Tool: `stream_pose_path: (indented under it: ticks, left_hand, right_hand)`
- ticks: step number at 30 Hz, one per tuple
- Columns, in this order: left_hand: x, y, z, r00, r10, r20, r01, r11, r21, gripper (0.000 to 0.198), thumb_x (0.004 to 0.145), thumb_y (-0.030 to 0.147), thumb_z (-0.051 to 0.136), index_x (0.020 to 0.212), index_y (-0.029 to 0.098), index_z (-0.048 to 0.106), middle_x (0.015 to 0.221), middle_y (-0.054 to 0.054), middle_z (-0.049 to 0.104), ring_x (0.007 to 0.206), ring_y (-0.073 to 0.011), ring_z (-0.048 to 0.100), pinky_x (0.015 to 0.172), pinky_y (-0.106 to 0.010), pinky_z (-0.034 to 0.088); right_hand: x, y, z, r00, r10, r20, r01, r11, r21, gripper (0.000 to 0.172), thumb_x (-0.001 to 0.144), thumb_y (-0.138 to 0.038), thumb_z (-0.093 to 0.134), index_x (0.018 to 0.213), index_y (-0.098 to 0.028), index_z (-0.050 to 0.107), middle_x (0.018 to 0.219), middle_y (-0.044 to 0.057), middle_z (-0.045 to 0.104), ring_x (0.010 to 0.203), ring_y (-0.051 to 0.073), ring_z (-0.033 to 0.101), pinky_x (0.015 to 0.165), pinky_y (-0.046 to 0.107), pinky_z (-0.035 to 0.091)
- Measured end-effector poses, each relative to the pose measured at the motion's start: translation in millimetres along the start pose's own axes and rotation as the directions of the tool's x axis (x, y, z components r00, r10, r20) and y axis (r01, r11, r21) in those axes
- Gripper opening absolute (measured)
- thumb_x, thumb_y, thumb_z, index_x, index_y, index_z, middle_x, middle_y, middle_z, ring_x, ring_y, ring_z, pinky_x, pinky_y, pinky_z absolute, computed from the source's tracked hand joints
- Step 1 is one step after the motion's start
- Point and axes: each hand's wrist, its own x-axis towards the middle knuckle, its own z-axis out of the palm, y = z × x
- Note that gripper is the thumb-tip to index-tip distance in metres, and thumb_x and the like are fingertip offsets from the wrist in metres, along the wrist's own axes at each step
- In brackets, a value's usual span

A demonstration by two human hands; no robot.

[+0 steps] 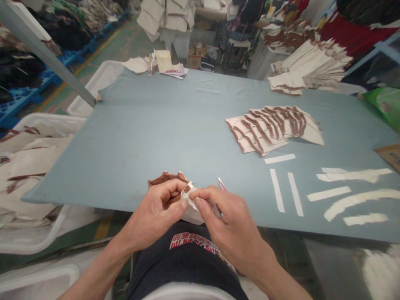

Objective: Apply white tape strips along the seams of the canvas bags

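At the table's near edge, my left hand (161, 208) pinches a white and brown fabric piece (193, 214) between thumb and fingers. The thumb and forefinger of my right hand (223, 221) are closed on the same piece, close beside the left thumb. Its brown folded part (165, 177) shows beyond my left fingers and rests at the table edge. Much of the piece is hidden under both hands. Just past my right knuckles, the metal tips of a small pointed tool (220, 183) stick out; whether it lies on the table or is held I cannot tell.
The blue-grey table (150, 125) carries a fanned stack of white and brown pieces (271, 127) and several white strips (293, 193). Another stack (309, 68) stands at the far right, papers (171, 66) at the back. Bins of fabric (34, 162) stand left, near a metal post (56, 58).
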Motion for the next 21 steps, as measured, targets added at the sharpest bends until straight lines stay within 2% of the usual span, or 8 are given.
stream_pose_path:
  ticks: [6,12,14,17,19,21]
  left_hand:
    - [1,2,4.3,0.999,0.007,-0.042,-0.002,0.993,0.116,0.028,0.088,0.044,0.064,0.087,0.016,0.068,0.081,-0.002,0.065,0.072,-0.0154,0.054,0.062,-0.024,0.044]
    - [2,2,4.1,0.997,0.041,-0.06,-0.029,0.982,0.189,0.018,0.084,0.035,0.063,0.079,0.018,0.065,0.079,-0.001,0.064,0.072,-0.0151,0.056,0.064,-0.024,0.045]
    - [4,0,3.1,0.997,0.023,-0.068,-0.01,0.983,0.185,0.021,0.086,0.038,0.062,0.08,0.017,0.065,0.078,-0.001,0.065,0.071,-0.0151,0.056,0.063,-0.024,0.045]
    - [5,-2,1.7,0.998,-0.015,-0.069,0.028,0.982,0.189,0.024,0.087,0.04,0.062,0.084,0.017,0.066,0.074,0.0,0.064,0.065,-0.014,0.053,0.059,-0.024,0.041]
    - [6,-3,1.4,0.998,-0.023,-0.062,0.035,0.979,0.2,0.023,0.086,0.039,0.062,0.085,0.016,0.067,0.072,0.001,0.063,0.063,-0.0132,0.052,0.057,-0.023,0.04]
    - [6,-3,1.5,0.998,-0.02,-0.056,0.031,0.978,0.205,0.02,0.086,0.036,0.061,0.083,0.016,0.067,0.072,0.001,0.064,0.063,-0.0128,0.052,0.057,-0.022,0.039]
  right_hand:
    - [-5,2,10,0.998,0.049,-0.041,-0.049,0.999,-0.01,0.023,0.107,-0.017,0.054,0.102,-0.022,0.075,0.093,0.003,0.081,0.085,0.017,0.076,0.079,0.027,0.053]
    - [-10,3,22,0.993,0.031,-0.117,-0.041,0.995,-0.087,0.024,0.106,-0.017,0.05,0.103,-0.02,0.074,0.094,0.005,0.083,0.084,0.018,0.078,0.076,0.027,0.052]
    - [-9,1,22,0.988,0.072,-0.136,-0.088,0.99,-0.113,0.024,0.105,-0.019,0.049,0.109,-0.02,0.073,0.091,0.004,0.083,0.075,0.017,0.077,0.069,0.027,0.051]
    - [-5,-1,18,0.975,0.188,-0.119,-0.206,0.965,-0.162,0.024,0.102,-0.023,0.054,0.12,-0.019,0.069,0.076,-0.001,0.08,0.053,0.015,0.068,0.054,0.026,0.043]
    - [0,0,15,0.972,0.217,-0.09,-0.232,0.947,-0.22,0.019,0.1,-0.025,0.062,0.116,-0.02,0.071,0.068,-0.004,0.076,0.049,0.015,0.064,0.052,0.026,0.039]
    - [4,2,12,0.978,0.195,-0.075,-0.208,0.938,-0.279,0.012,0.098,-0.025,0.068,0.107,-0.021,0.073,0.065,-0.004,0.074,0.051,0.015,0.065,0.054,0.026,0.037]
